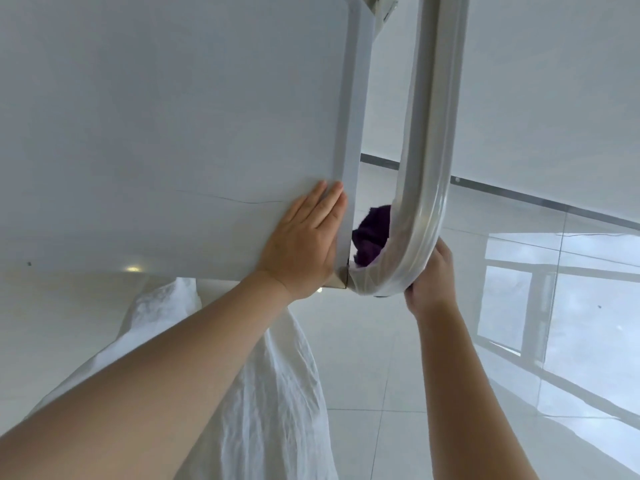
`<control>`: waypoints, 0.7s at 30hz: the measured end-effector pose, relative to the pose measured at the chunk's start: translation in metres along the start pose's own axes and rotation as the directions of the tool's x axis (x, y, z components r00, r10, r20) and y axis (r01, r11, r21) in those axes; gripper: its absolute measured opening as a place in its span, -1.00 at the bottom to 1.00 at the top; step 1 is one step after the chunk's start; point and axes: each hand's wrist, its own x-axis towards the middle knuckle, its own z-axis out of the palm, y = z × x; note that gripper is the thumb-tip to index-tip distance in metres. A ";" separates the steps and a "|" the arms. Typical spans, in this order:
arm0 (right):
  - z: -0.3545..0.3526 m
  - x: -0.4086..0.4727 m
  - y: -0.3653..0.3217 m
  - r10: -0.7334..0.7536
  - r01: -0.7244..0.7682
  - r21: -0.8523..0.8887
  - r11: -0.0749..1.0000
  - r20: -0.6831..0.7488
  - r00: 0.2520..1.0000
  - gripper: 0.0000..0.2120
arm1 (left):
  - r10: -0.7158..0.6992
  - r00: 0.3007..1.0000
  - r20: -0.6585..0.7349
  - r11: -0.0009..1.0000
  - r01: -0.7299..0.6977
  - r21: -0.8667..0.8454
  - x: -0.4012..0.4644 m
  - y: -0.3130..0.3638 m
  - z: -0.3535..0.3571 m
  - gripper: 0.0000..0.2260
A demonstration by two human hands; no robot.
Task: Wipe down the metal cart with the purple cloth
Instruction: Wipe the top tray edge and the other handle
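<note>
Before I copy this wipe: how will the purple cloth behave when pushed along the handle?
Probably floppy: the purple cloth looks bunched behind the handle tube. The tube looks glossy, so it likely slides easily. The right hand curls there.

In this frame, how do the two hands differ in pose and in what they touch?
The left hand lies flat, fingers straight, on the cart's top surface; the right hand curls under the curved handle tube. The purple cloth shows behind the tube, near the right hand, away from the left. Both touch the cart.

We see the grey metal cart (173, 116) under our left grip (304, 244); the bunched purple cloth (372, 233) sits between both grips.
</note>
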 end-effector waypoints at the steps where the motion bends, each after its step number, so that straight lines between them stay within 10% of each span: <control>1: -0.005 -0.008 0.001 -0.032 0.032 0.015 0.999 -0.003 0.999 -0.67 | 0.000 1.000 0.004 1.000 0.001 -0.015 0.000 -0.001 -0.001 -0.56; 11: 0.042 -0.071 0.083 -0.011 0.071 0.070 0.995 -0.630 0.776 -0.70 | -0.027 0.994 0.110 0.995 0.038 -0.093 -0.044 -0.024 -0.029 -0.51; 18: 0.133 -0.106 0.107 -0.527 0.360 -0.440 0.823 -0.352 0.774 -0.56 | 0.017 0.992 0.128 0.991 0.000 -0.131 -0.089 -0.052 -0.055 -0.52; 21: 0.149 -0.066 0.081 -0.526 0.239 -0.610 0.756 -0.348 0.776 -0.61 | -0.018 0.997 0.069 0.995 0.024 -0.092 -0.111 -0.077 -0.074 -0.53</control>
